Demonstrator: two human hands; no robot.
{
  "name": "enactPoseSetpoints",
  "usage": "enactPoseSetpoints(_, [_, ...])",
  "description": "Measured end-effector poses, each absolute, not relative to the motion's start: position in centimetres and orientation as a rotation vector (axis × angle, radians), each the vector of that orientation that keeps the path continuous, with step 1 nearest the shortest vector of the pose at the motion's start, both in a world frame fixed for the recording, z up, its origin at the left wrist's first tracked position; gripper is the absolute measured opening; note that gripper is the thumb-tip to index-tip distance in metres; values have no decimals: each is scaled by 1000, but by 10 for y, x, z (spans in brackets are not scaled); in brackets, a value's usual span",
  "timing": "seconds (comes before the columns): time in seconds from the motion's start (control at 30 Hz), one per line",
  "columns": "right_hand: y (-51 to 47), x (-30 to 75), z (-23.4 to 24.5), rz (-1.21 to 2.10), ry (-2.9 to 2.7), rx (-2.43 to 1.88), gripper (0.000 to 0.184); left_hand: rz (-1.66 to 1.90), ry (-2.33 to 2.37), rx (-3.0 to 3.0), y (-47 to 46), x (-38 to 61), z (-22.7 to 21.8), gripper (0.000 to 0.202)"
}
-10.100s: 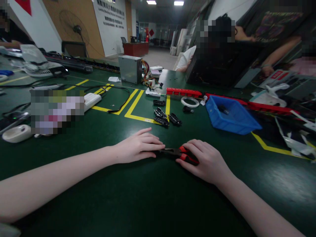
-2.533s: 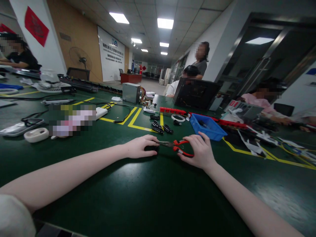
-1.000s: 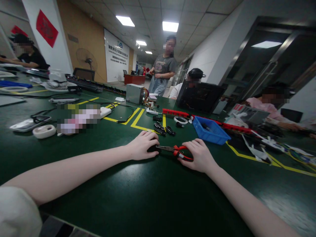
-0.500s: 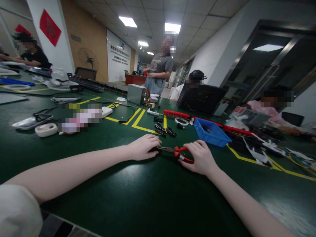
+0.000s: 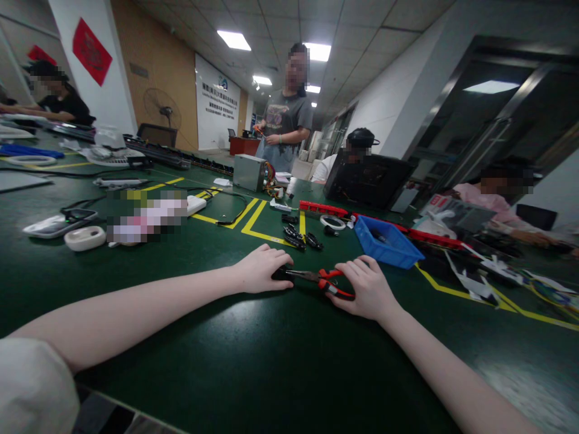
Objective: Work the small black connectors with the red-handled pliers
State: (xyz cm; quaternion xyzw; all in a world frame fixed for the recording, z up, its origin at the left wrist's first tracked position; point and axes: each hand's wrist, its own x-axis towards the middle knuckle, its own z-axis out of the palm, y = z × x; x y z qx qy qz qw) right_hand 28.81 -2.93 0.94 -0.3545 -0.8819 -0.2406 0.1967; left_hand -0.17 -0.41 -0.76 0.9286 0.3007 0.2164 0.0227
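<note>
Centrally in the head view, we find long-nosed pliers (image 5: 313,276) at a dark green table (image 5: 289,361), between the left hand (image 5: 262,270) and the right hand (image 5: 367,287). We judge the pliers stiff and fairly weighty for their size — likely metal in the nose — with handles that look more grippy than slippery; the place to take hold is those handles, where the right hand has them, fingers and thumb partly bent around the spread grips. The left hand is closed in a pinch, thumb below and fingers above, on a small dark piece (image 5: 281,274) at the pliers' tips. That piece we would expect to be light, perhaps brittle, and best held by its sides; fingers hide most of it. In looks, the pliers are slim and dark at the nose, red and black on the handles, with a pale patch on the lower one. Whether the tips bite the piece we cannot tell. Beyond lie black parts (image 5: 294,235), near a blue bin (image 5: 384,253).
</note>
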Motion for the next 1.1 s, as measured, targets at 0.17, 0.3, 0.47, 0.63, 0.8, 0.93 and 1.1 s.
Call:
enactPoseSetpoints(0.17, [-30,288,10,-669,-2479,-1010,40,554,1013,2865,-4,-2,-7,36])
enactPoseSetpoints(0.3, [-30,289,8,-693,-2465,-1028,43,537,982,2824,-5,-3,-5,38])
enactPoseSetpoints(0.47, [-29,290,7,-713,-2454,-1039,44,521,947,2811,-4,-4,-3,38])
enactPoseSetpoints(0.63, [-28,290,6,-655,-2462,-1061,46,533,931,2787,-4,-4,-3,37])
enactPoseSetpoints(0.8, [-27,291,5,-640,-2477,-1059,47,534,907,2764,-5,-5,-1,36])
enactPoseSetpoints(0.93, [-27,292,4,-630,-2474,-1048,45,533,879,2749,-6,-5,1,36])
enactPoseSetpoints(1.1, [-27,292,5,-587,-2483,-1024,41,518,867,2752,-5,-5,0,36])
